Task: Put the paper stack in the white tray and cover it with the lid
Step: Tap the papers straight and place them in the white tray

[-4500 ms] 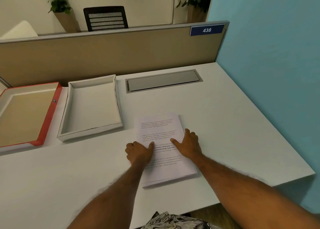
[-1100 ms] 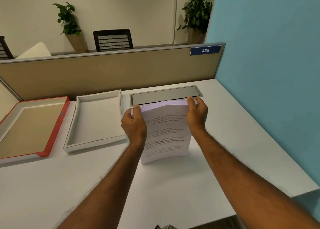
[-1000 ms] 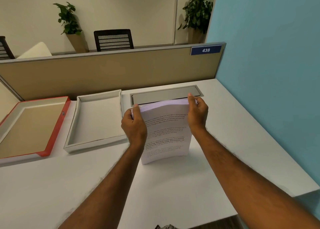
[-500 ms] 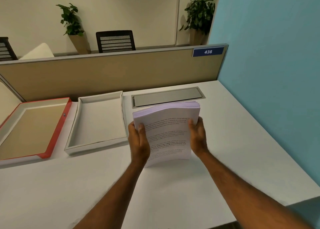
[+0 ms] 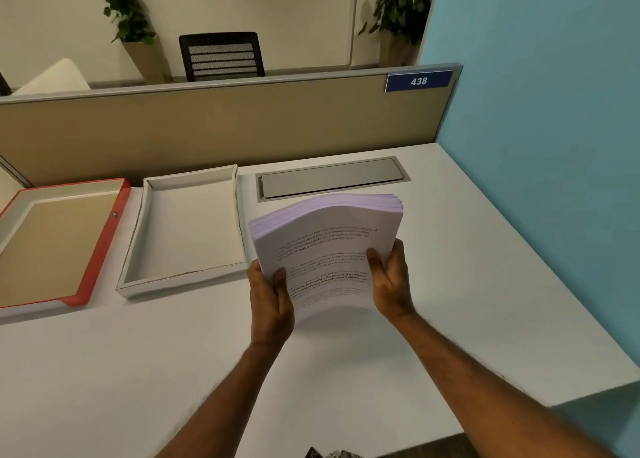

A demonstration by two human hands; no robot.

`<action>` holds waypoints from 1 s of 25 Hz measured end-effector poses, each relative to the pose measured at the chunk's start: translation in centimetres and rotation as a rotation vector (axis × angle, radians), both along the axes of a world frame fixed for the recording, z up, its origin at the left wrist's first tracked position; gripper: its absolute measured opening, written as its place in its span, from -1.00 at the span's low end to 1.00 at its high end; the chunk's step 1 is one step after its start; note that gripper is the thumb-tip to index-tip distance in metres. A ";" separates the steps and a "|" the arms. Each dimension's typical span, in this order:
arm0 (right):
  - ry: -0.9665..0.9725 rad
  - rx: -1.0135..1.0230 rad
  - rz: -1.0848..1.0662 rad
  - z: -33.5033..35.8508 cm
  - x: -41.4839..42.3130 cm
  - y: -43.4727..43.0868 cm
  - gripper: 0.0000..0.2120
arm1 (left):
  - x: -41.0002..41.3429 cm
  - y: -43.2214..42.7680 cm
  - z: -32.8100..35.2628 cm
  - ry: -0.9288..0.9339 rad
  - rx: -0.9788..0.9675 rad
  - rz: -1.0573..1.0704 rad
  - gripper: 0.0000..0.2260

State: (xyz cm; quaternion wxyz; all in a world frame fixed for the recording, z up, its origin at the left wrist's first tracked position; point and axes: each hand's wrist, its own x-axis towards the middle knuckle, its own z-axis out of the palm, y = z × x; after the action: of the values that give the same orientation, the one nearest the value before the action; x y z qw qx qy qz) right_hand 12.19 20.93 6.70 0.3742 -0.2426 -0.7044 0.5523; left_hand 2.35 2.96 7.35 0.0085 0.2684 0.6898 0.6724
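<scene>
My left hand (image 5: 270, 305) and right hand (image 5: 391, 284) gripping the paper stack (image 5: 329, 250) by its sides above the desk (image 5: 485, 267), white tray (image 5: 152, 286) empty to the left, red-edged lid (image 5: 104, 243) beyond it

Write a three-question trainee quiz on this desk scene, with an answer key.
1. True or false: the paper stack already lies in the white tray.
2. Which hands grip the stack? A) left hand only B) right hand only C) both
3. Fill in: the red-edged lid lies to the ____ of the white tray.

Key:
1. False; it is held up beside the tray, which is empty.
2. C; one hand on each side edge.
3. Left, inner side up.
</scene>
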 end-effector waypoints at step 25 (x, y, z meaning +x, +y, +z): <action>-0.316 -0.033 0.122 3.2 -3.5 3.0 -0.81 | -6.4 -0.1 1.1 -0.231 -0.380 -0.014 -0.76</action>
State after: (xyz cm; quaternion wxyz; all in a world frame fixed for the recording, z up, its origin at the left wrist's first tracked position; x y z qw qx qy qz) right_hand 8.72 23.95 9.92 0.2206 -0.2895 -0.7586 0.5405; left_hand -4.03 2.88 8.43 0.1424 0.1882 0.7966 0.5565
